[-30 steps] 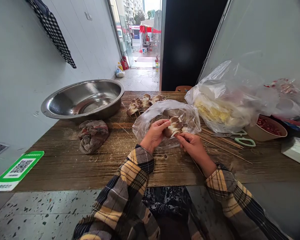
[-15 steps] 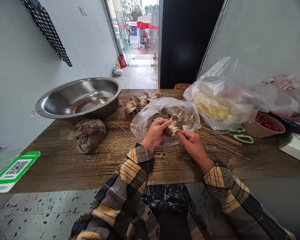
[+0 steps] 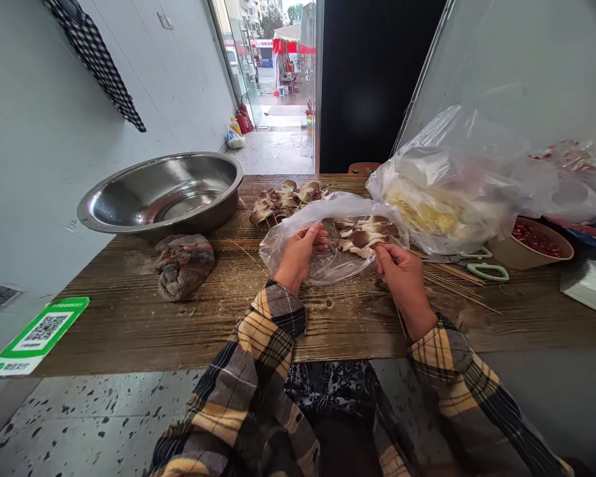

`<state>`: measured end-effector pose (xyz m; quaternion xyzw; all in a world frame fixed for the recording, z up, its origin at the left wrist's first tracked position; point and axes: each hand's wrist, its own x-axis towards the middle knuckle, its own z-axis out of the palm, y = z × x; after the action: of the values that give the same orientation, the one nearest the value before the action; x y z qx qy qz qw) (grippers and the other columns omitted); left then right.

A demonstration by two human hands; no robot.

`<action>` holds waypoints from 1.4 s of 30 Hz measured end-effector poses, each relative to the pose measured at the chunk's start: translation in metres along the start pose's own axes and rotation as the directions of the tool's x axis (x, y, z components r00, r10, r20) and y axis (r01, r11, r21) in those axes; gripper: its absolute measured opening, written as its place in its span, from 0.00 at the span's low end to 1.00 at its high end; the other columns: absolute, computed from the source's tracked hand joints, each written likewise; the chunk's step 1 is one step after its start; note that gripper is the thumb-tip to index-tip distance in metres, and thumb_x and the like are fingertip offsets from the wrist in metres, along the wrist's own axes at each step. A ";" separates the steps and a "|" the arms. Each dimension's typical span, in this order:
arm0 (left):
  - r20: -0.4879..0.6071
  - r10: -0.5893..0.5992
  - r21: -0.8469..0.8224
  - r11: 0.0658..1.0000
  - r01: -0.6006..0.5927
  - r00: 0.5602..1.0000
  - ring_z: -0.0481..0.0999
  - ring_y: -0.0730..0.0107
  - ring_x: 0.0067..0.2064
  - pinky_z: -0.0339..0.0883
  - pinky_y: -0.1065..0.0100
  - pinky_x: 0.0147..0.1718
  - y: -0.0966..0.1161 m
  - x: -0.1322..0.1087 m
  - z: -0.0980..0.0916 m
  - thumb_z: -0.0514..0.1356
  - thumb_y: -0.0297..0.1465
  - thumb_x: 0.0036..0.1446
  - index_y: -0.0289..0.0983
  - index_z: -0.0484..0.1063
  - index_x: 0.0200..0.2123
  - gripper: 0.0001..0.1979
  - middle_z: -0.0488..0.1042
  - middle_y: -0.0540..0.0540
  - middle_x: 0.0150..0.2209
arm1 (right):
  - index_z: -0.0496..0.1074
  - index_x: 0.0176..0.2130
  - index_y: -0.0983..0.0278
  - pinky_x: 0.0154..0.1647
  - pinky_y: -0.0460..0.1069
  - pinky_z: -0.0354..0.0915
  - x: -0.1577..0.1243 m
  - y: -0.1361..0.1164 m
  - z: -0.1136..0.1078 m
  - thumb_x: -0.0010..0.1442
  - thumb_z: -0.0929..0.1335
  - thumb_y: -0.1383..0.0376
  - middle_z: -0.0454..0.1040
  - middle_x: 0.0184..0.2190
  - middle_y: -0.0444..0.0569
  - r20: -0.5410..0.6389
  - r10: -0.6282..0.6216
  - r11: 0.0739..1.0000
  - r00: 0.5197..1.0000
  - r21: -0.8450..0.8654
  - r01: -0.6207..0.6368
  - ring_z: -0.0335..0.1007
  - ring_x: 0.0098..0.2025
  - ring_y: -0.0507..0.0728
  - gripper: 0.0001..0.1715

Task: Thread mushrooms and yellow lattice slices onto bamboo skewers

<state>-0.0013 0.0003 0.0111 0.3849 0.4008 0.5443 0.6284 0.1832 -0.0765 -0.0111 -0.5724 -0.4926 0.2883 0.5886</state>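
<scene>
My right hand point(image 3: 400, 271) is closed on a thin bamboo skewer that carries several brown-and-white mushroom pieces point(image 3: 363, 237), held just above the table. My left hand point(image 3: 298, 255) reaches into the mouth of a clear plastic bag point(image 3: 322, 262) of mushrooms, fingers curled at the opening; what they grip is hidden. Both sleeves are plaid. A pile of finished mushroom skewers point(image 3: 285, 199) lies behind the bag.
A wide steel basin point(image 3: 161, 195) stands at the back left of the wooden table point(image 3: 179, 324), with a crumpled dark rag point(image 3: 183, 264) in front. At right lie a big plastic bag of pale food point(image 3: 447, 205), green-handled scissors point(image 3: 479, 268), loose skewers point(image 3: 457, 288) and a bowl of red bits point(image 3: 539, 245).
My hands have drawn apart: the right one moved right with the mushroom skewer, and the left one shifted into the bag's opening.
</scene>
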 end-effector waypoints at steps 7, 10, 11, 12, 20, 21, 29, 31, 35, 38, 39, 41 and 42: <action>-0.070 0.223 0.475 0.865 -0.164 0.972 0.73 0.72 0.29 0.65 0.69 0.33 -0.009 0.015 -0.006 0.56 0.27 0.58 0.34 0.75 0.34 0.08 0.76 0.47 0.28 | 0.76 0.33 0.67 0.21 0.46 0.51 0.001 0.000 -0.001 0.59 0.66 0.52 0.63 0.15 0.39 -0.020 -0.032 0.997 0.999 -0.073 0.031 0.55 0.18 0.49 0.20; 0.081 0.378 0.797 0.531 -0.287 0.922 0.75 0.65 0.37 0.66 0.65 0.40 -0.010 0.016 -0.011 0.55 0.25 0.57 0.34 0.76 0.37 0.10 0.78 0.44 0.34 | 0.76 0.32 0.67 0.22 0.46 0.53 0.001 0.000 0.000 0.59 0.66 0.53 0.64 0.15 0.39 -0.013 -0.066 0.992 0.998 -0.107 0.064 0.57 0.19 0.49 0.20; 0.146 0.402 0.859 0.401 -0.317 0.904 0.75 0.63 0.40 0.65 0.64 0.43 -0.010 0.015 -0.012 0.55 0.24 0.57 0.35 0.77 0.38 0.11 0.78 0.42 0.37 | 0.76 0.32 0.67 0.23 0.46 0.53 0.001 0.000 0.001 0.60 0.66 0.53 0.64 0.15 0.39 -0.008 -0.074 0.991 0.997 -0.114 0.073 0.57 0.19 0.50 0.20; 0.210 0.409 0.896 0.283 -0.343 0.888 0.75 0.61 0.43 0.65 0.63 0.46 -0.010 0.014 -0.013 0.54 0.24 0.57 0.35 0.77 0.40 0.12 0.78 0.41 0.39 | 0.76 0.32 0.66 0.23 0.46 0.54 0.001 0.001 0.001 0.60 0.66 0.53 0.64 0.15 0.40 -0.002 -0.080 0.990 0.997 -0.117 0.079 0.58 0.19 0.50 0.20; 0.368 0.289 0.929 -0.085 -0.360 0.884 0.73 0.56 0.48 0.63 0.60 0.48 -0.010 0.006 -0.008 0.55 0.31 0.60 0.36 0.76 0.47 0.15 0.76 0.37 0.44 | 0.75 0.30 0.65 0.24 0.46 0.54 -0.001 -0.004 -0.005 0.61 0.65 0.54 0.64 0.16 0.40 0.008 -0.107 0.980 0.994 -0.166 0.107 0.58 0.20 0.50 0.19; 0.345 0.275 0.938 -0.076 -0.337 0.897 0.74 0.56 0.47 0.64 0.60 0.47 -0.009 0.004 -0.008 0.53 0.31 0.61 0.36 0.77 0.46 0.15 0.76 0.38 0.43 | 0.74 0.30 0.65 0.24 0.46 0.54 -0.001 -0.005 -0.007 0.61 0.65 0.54 0.64 0.16 0.40 -0.009 -0.118 0.976 0.993 -0.188 0.114 0.58 0.20 0.50 0.19; 0.203 0.189 0.963 0.136 -0.231 0.961 0.75 0.57 0.40 0.65 0.61 0.41 -0.015 0.006 -0.010 0.56 0.31 0.58 0.35 0.76 0.39 0.10 0.78 0.38 0.38 | 0.71 0.26 0.64 0.24 0.46 0.53 -0.003 -0.005 -0.014 0.61 0.65 0.54 0.64 0.17 0.40 -0.083 -0.129 0.959 0.988 -0.262 0.103 0.57 0.20 0.50 0.20; 0.254 0.244 0.907 0.277 -0.318 0.936 0.74 0.63 0.37 0.65 0.64 0.39 -0.016 0.010 -0.011 0.58 0.26 0.53 0.36 0.75 0.37 0.08 0.77 0.43 0.35 | 0.73 0.28 0.64 0.24 0.46 0.53 -0.002 -0.003 -0.012 0.61 0.65 0.53 0.64 0.17 0.40 -0.067 -0.146 0.950 0.987 -0.288 0.121 0.57 0.20 0.50 0.20; 0.272 0.225 0.701 0.619 -0.353 0.936 0.71 0.71 0.30 0.64 0.70 0.32 -0.015 0.015 -0.012 0.58 0.23 0.49 0.35 0.73 0.32 0.06 0.74 0.49 0.27 | 0.73 0.28 0.65 0.25 0.47 0.54 -0.001 -0.001 -0.011 0.61 0.64 0.53 0.64 0.16 0.40 -0.028 -0.170 0.940 0.985 -0.306 0.153 0.58 0.21 0.51 0.20; 0.293 0.216 0.635 0.684 -0.359 0.931 0.71 0.71 0.30 0.64 0.70 0.32 -0.015 0.015 -0.011 0.57 0.23 0.50 0.35 0.74 0.31 0.06 0.74 0.49 0.27 | 0.73 0.28 0.64 0.25 0.47 0.55 -0.001 -0.002 -0.010 0.62 0.64 0.53 0.64 0.16 0.40 -0.006 -0.160 0.947 0.987 -0.284 0.152 0.58 0.21 0.51 0.20; 0.309 0.227 0.662 0.646 -0.380 0.924 0.71 0.70 0.31 0.64 0.70 0.33 -0.016 0.014 -0.011 0.57 0.23 0.50 0.35 0.75 0.31 0.07 0.75 0.48 0.28 | 0.73 0.29 0.64 0.25 0.47 0.55 -0.001 -0.002 -0.010 0.62 0.64 0.54 0.64 0.16 0.40 -0.005 -0.155 0.950 0.988 -0.277 0.147 0.58 0.21 0.51 0.20; 0.357 0.255 0.749 0.498 -0.438 0.899 0.72 0.68 0.35 0.65 0.66 0.38 -0.018 0.013 -0.007 0.57 0.24 0.51 0.35 0.77 0.32 0.08 0.76 0.45 0.32 | 0.73 0.29 0.64 0.25 0.47 0.55 -0.002 -0.003 -0.009 0.62 0.64 0.53 0.64 0.16 0.40 0.002 -0.141 0.955 0.990 -0.264 0.137 0.58 0.21 0.51 0.20; 0.383 0.269 0.788 0.404 -0.465 0.884 0.72 0.65 0.37 0.65 0.64 0.41 -0.019 0.012 -0.004 0.58 0.25 0.53 0.35 0.78 0.33 0.09 0.77 0.44 0.35 | 0.73 0.28 0.64 0.25 0.47 0.55 -0.002 -0.004 -0.009 0.61 0.64 0.53 0.64 0.16 0.40 0.007 -0.135 0.957 0.991 -0.257 0.132 0.59 0.21 0.51 0.20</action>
<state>0.0037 0.0104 -0.0093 0.7757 0.4590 0.3536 0.2500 0.1897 -0.0826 -0.0070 -0.6107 -0.5602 0.1786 0.5304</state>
